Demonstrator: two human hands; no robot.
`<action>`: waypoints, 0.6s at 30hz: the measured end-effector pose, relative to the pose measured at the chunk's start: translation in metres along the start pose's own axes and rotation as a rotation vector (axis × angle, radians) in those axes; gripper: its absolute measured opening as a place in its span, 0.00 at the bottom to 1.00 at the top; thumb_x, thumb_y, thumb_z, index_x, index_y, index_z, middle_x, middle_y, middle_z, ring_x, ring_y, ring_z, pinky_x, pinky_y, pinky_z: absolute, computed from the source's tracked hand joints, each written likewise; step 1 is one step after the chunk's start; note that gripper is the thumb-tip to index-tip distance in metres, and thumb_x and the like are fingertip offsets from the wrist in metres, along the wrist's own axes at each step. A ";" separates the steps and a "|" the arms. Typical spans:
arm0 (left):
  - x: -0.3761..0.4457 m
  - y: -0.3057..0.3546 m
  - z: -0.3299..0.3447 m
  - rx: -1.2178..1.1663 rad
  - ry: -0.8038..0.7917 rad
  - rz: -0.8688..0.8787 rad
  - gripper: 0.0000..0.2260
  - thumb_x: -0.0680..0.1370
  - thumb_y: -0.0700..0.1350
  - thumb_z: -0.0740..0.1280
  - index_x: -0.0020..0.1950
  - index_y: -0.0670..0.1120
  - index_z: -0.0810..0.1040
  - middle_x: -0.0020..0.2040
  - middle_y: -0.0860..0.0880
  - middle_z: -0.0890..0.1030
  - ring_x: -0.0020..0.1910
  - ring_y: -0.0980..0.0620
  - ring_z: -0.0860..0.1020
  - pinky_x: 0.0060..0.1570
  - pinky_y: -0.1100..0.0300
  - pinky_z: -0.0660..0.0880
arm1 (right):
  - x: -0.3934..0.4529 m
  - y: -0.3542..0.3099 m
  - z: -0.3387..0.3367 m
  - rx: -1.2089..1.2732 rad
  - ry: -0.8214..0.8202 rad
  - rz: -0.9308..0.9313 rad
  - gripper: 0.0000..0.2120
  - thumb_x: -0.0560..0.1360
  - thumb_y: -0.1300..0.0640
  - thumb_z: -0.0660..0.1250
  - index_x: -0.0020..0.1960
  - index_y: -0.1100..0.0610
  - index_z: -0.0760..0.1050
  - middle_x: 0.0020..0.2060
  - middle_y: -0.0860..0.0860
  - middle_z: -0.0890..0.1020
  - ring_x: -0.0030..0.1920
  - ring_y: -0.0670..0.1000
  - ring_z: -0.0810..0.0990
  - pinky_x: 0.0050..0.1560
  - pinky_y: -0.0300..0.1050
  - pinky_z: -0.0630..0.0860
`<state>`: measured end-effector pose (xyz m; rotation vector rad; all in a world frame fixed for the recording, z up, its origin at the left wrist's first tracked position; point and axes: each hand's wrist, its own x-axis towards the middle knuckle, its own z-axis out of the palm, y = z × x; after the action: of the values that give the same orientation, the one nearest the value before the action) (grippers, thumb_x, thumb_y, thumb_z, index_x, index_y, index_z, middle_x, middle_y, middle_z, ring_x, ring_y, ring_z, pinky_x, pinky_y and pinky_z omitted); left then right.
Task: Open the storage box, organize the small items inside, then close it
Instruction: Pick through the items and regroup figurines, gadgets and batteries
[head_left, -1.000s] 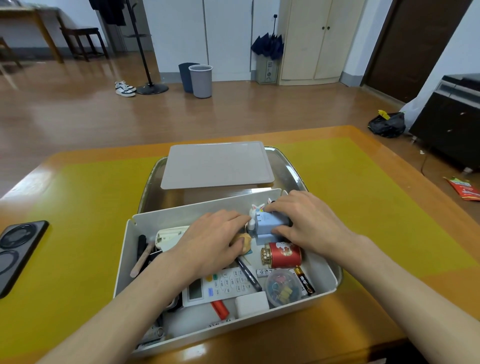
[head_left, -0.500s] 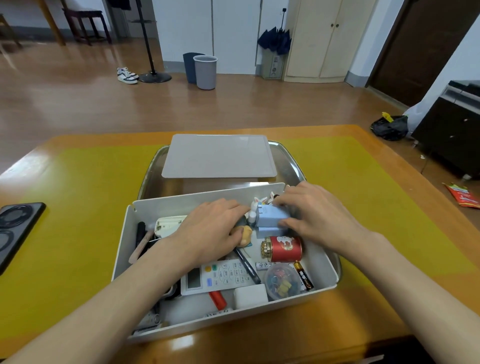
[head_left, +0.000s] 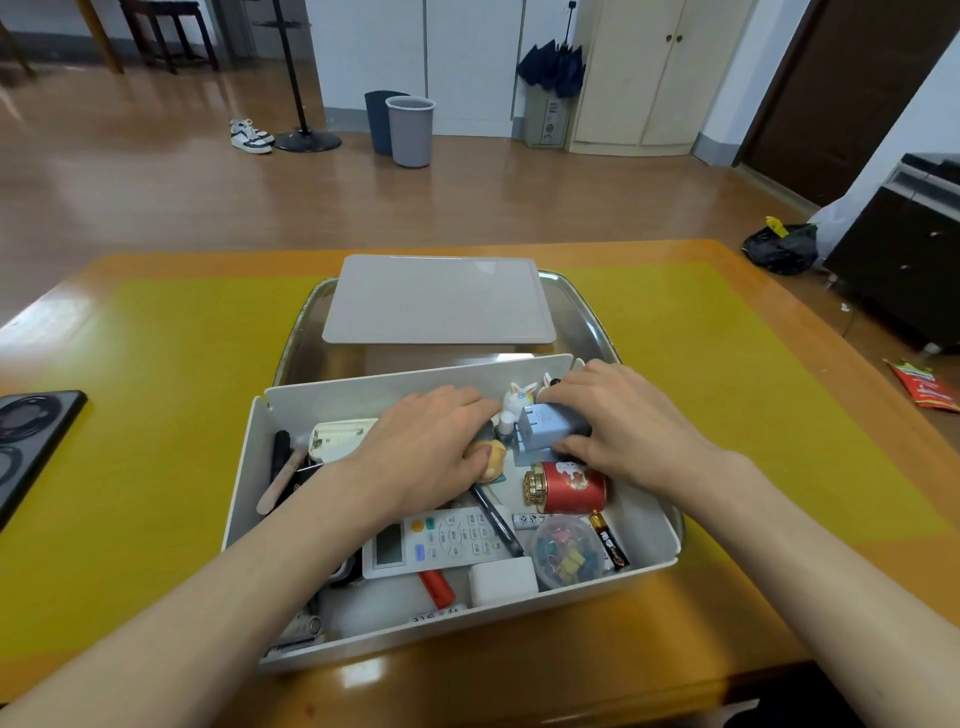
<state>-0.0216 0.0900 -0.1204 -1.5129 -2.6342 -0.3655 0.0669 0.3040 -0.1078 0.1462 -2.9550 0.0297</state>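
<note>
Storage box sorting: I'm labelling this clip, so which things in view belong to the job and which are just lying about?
Belongs to the job:
storage box
lid
blue charger held by the right hand
left hand
red tin
remote
clip tub

Lying about:
metal tray
black device
bins
shoes

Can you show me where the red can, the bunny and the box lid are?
red can (head_left: 574, 487), head view, on its red side.
bunny (head_left: 517, 399), head view, on its white face.
box lid (head_left: 439, 300), head view, on its flat top.
</note>
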 end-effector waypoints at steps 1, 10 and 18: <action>0.000 0.000 0.000 0.000 0.000 -0.001 0.16 0.79 0.53 0.60 0.66 0.53 0.72 0.56 0.53 0.77 0.55 0.51 0.74 0.50 0.54 0.71 | 0.001 0.001 0.000 0.001 -0.003 0.001 0.26 0.70 0.46 0.76 0.66 0.48 0.76 0.55 0.46 0.82 0.55 0.51 0.75 0.57 0.49 0.70; -0.001 0.002 -0.002 -0.003 -0.009 -0.008 0.15 0.79 0.52 0.61 0.65 0.54 0.72 0.53 0.54 0.77 0.54 0.52 0.74 0.44 0.57 0.66 | 0.002 0.000 0.001 -0.009 0.008 -0.003 0.27 0.70 0.43 0.74 0.67 0.47 0.76 0.56 0.45 0.82 0.55 0.50 0.76 0.57 0.48 0.71; -0.004 0.000 -0.003 -0.005 -0.009 -0.012 0.15 0.79 0.53 0.60 0.65 0.55 0.72 0.52 0.55 0.77 0.52 0.53 0.74 0.44 0.58 0.65 | 0.006 -0.003 0.002 -0.007 0.048 0.026 0.24 0.70 0.41 0.74 0.64 0.46 0.78 0.53 0.45 0.84 0.52 0.51 0.77 0.51 0.49 0.73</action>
<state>-0.0195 0.0864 -0.1183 -1.5044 -2.6528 -0.3667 0.0611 0.3000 -0.1089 0.1041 -2.9093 0.0258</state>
